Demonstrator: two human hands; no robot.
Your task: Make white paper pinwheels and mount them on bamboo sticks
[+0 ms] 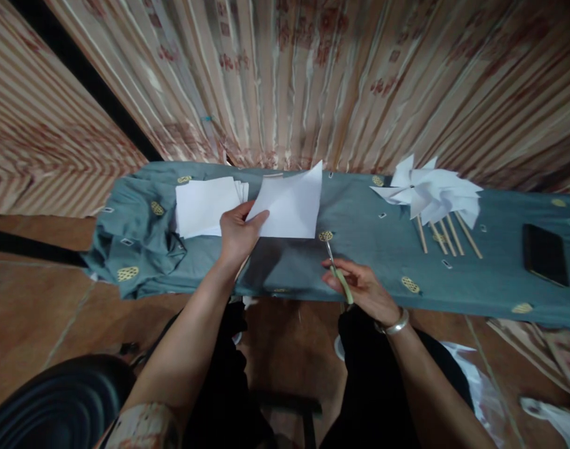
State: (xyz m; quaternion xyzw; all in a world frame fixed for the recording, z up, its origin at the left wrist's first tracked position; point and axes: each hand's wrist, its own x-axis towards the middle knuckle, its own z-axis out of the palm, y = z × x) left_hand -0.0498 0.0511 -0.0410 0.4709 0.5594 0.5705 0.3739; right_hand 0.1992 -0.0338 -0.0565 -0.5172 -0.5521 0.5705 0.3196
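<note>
A square sheet of white paper (292, 209) is pinched by its left corner between the thumb and fingers of my left hand (241, 232). The sheet is raised over the cloth, its far right corner curling up. My right hand (360, 287) is closed on scissors (342, 284) with light green handles, their metal blades pointing away from me, just right of the sheet and apart from it. Beside my left hand lies a stack of white paper (203, 206), its right end partly hidden.
Several white paper pinwheels (434, 190) on wooden sticks lie at the right. Beyond them is a black phone (544, 254). A green patterned cloth (285, 268) covers the narrow table; a pleated curtain (285, 81) hangs behind. A black stool (65, 399) stands at lower left.
</note>
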